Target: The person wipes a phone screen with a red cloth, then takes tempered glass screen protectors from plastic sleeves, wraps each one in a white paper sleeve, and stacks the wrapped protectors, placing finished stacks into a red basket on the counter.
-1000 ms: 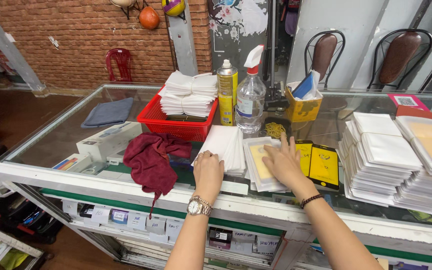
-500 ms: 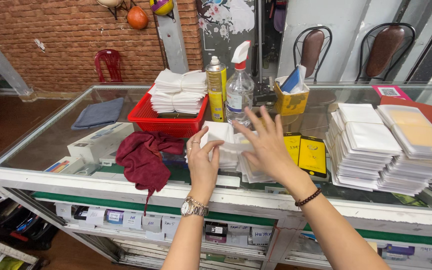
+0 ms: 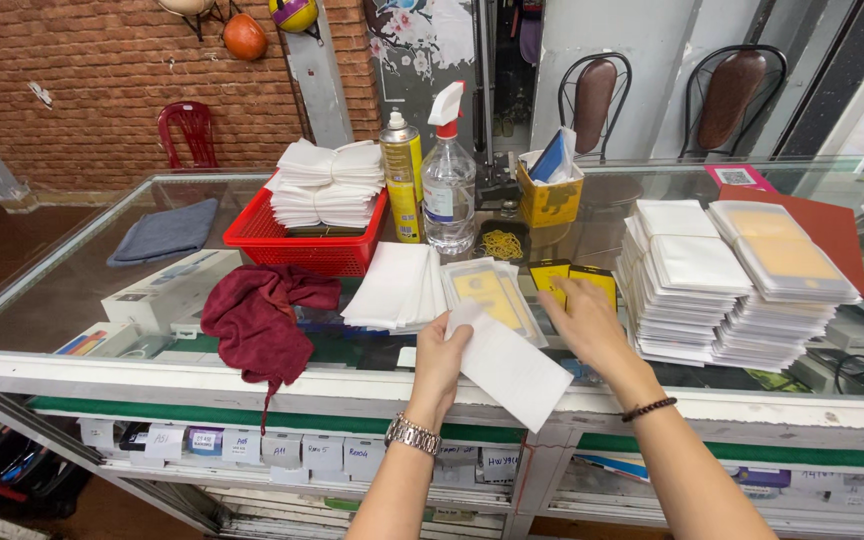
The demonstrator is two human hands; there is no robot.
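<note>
Two hands worked at the near edge of the glass tabletop (image 3: pixel 82 290). The left hand (image 3: pixel 439 358) pinched a white paper sleeve (image 3: pixel 508 365) by its far-left corner, fingers pressed together on it, so that the sleeve hung tilted out over the near edge, clear of the other stock. The right hand (image 3: pixel 592 325) lay flat just right of it, fingers spread loosely and reaching toward a yellow-backed packet (image 3: pixel 592 282); it gripped nothing that could be seen.

Just beyond the left hand, a fanned pile of white sleeves (image 3: pixel 395 287) lay beside a clear packet with a yellow insert (image 3: pixel 492 293), both within easy reach for picking one at a time. To the right stood tall stacks of flat packets (image 3: pixel 712 290), squared up and kept apart from the loose ones. A dark red cloth (image 3: pixel 257 320) was bunched at the left, draping over the near edge. Farther back sat a red basket (image 3: pixel 302 245) of folded white wipes, a yellow spray can (image 3: pixel 404 175) and a clear spray bottle (image 3: pixel 448 185), grouped together.
</note>
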